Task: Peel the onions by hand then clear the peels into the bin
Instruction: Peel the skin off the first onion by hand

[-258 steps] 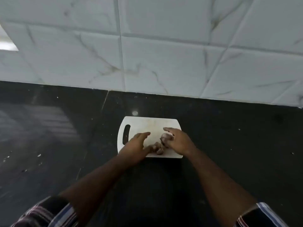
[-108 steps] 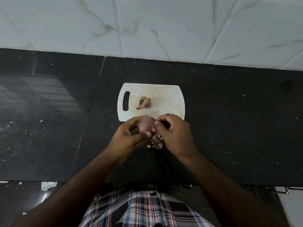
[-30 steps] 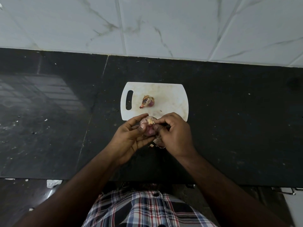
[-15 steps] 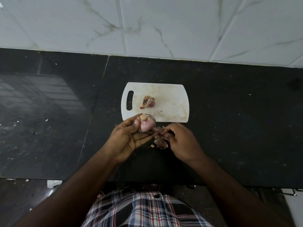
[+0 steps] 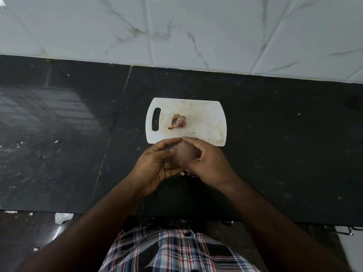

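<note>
Black stone counter (image 5: 59,154) under marbled wall tiles. Left to right: white cutting board (image 5: 206,122) bearing one unpeeled onion (image 5: 177,121); nearer, left hand (image 5: 155,165) cupping blurred second onion (image 5: 185,156), fingers curled round it; right hand (image 5: 208,161) curled over it too. Peeling step, probably; next, stripping remaining skin. Peels (image 5: 182,174) beneath.

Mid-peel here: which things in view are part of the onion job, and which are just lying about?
Part of the job:
- onion, held between left hand and right hand
- unpeeled onion on the cutting board
- peels on the countertop

Lying about:
- white scrap on the floor
</note>
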The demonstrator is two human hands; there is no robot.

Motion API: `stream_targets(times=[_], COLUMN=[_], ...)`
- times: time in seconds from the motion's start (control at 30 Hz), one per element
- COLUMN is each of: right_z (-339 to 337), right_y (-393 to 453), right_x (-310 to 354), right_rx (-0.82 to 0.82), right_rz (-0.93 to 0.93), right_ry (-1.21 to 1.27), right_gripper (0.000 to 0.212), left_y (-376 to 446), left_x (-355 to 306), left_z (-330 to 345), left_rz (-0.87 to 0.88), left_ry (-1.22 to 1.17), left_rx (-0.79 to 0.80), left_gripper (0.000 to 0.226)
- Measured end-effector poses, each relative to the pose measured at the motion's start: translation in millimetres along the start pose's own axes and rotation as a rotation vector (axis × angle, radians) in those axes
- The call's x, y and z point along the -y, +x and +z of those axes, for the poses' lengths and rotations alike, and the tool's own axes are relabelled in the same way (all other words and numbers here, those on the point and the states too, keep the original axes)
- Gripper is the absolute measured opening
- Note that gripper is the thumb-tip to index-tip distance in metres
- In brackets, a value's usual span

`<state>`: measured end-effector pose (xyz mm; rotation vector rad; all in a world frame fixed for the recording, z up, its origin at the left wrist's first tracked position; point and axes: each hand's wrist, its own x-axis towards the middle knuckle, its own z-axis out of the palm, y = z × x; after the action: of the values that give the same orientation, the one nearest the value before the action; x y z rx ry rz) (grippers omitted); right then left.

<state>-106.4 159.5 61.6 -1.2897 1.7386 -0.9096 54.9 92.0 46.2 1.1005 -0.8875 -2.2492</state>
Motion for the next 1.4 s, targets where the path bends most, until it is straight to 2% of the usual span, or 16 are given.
stream_targets(times=[0.1, 0.27, 0.37, 0.5, 0.7, 0.77, 0.9, 1.07, 1.2, 1.4], right_z=[2.1, 2.7, 2.7, 1.7, 1.9, 2.4, 2.1, 2.3, 3.4, 0.3], right_y=[-1.7, -6.6, -8.7, -10.1, -9.3, -10.2, -10.7, -9.0, -8.7, -13.9], right_x=[-1.4, 0.3, -1.1, -3.2, -4.9, -4.6, -4.3, -10.3, -14.0, -16.0], right_rx=[-0.075, -0.084, -0.099, -0.119, -0.135, -0.130, -0.128, -0.106, -0.063, 0.000], right_rz=[0.004, -0.047, -0.039, -0.056, -0.078, -0.081, -0.068, -0.043, -0.018, 0.005], right_ry=[-0.021, -0.048, -0.038, -0.057, -0.060, -0.062, -0.005, 0.059, 0.159, 0.405], right_gripper=[0.064, 0.063, 0.063, 0.063, 0.059, 0.059, 0.061, 0.061, 0.058, 0.056], left_y=[-1.2, -2.5, -2.1, -0.8, -1.3, -1.2, -0.4, 4.7, 10.5, 15.2], left_x=[0.7, 0.6, 2.1, 3.3, 2.7, 2.1, 0.1, 1.6, 3.7, 6.9], left_z=[-0.7, -3.5, -7.2, -6.9, -8.0, -9.5, -15.4, -17.5, -20.6, -21.9], left_rz=[0.047, 0.081, 0.086, 0.115, 0.057, 0.040, 0.035, 0.073, 0.150, 0.108], left_ry=[0.095, 0.153, 0.175, 0.246, 0.276, 0.239, 0.211, 0.256, 0.297, 0.328], left_rx=[-0.030, -0.036, -0.046, -0.095, 0.050, 0.066, 0.057, -0.043, -0.153, -0.235], left_gripper=[0.027, 0.036, 0.026, 0.027, 0.055, 0.058, 0.046, 0.035, 0.018, 0.017])
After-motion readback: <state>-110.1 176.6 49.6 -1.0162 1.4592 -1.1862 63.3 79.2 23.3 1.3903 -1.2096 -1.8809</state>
